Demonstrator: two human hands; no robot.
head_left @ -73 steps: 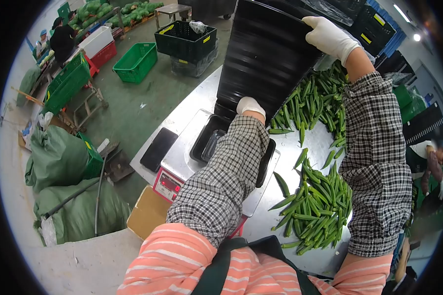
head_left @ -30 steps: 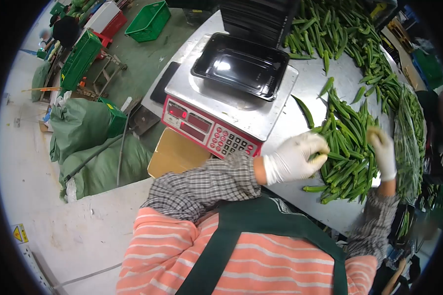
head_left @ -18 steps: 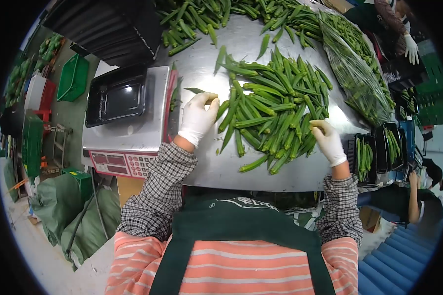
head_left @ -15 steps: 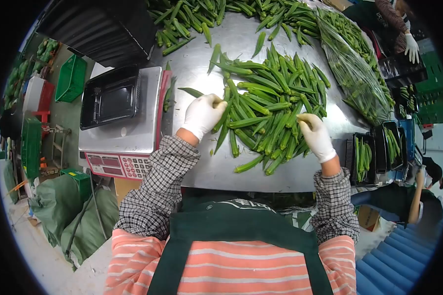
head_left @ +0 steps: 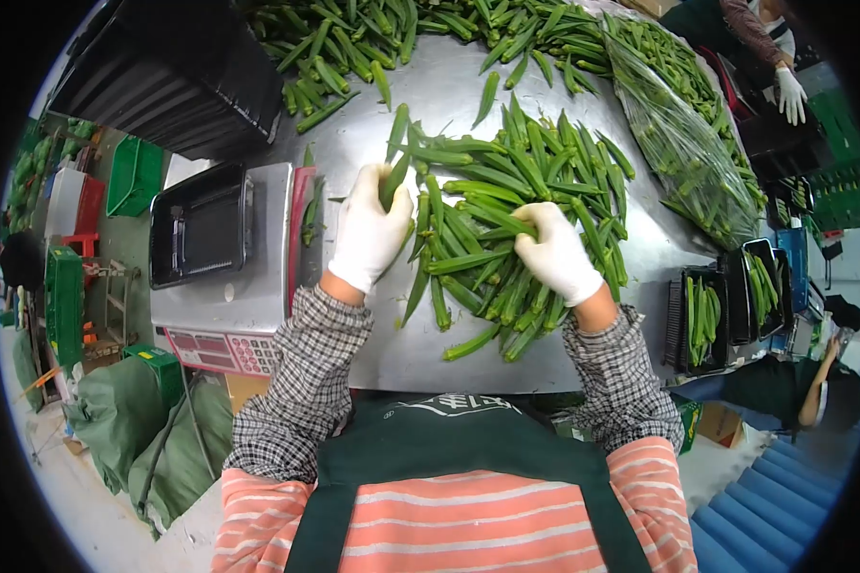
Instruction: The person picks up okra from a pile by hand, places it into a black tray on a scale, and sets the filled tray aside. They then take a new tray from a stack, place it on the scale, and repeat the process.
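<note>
My left hand (head_left: 369, 234), in a white glove, is closed around an okra pod (head_left: 396, 180) at the left edge of a loose okra pile (head_left: 492, 253). The pod's tip points up and away from me. Over the middle of the pile, my gloved right hand (head_left: 556, 253) pinches the end of another okra pod (head_left: 495, 217), which lies among the others. Its fingertips are partly hidden. The pile rests on a metal table (head_left: 430, 368).
A scale (head_left: 222, 310) with a black tray (head_left: 201, 224) on it stands left, black crates (head_left: 167, 81) behind. More okra (head_left: 344, 48) lies at the back, with a plastic bag of okra (head_left: 674, 134) at right. Filled trays (head_left: 702, 320) sit front right. A co-worker's gloved hand (head_left: 790, 94) shows far right.
My left hand has moved slightly left and now holds a pod upright between its fingers. My right hand has moved left, from the pile's right edge to its middle.
</note>
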